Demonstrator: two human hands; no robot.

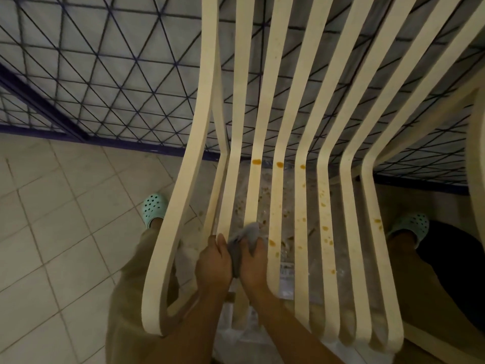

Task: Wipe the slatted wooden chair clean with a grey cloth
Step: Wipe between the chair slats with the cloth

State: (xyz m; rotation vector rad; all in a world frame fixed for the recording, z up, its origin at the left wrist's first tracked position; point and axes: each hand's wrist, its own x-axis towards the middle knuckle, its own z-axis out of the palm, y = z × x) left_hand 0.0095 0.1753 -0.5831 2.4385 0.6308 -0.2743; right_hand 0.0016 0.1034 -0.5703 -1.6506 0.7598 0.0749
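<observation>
Both hands meet low on the chair point(301, 132), over its seat slats, and the grey cloth point(242, 240) is bunched between them, so most of it is hidden; only a crumpled peak shows above the fingers. The chair's top and right side run out of view, and the floor under the seat is hard to read through a clear plastic sheet point(287, 261). The left hand point(213, 261) is curled closed against the cloth's left side, thumb tip touching a slat. The right hand point(256, 261) is closed around the cloth's right side, pressing it on a slat beside orange stains point(272, 242). Both forearms come up from the bottom edge, converging, wrists nearly straight.
</observation>
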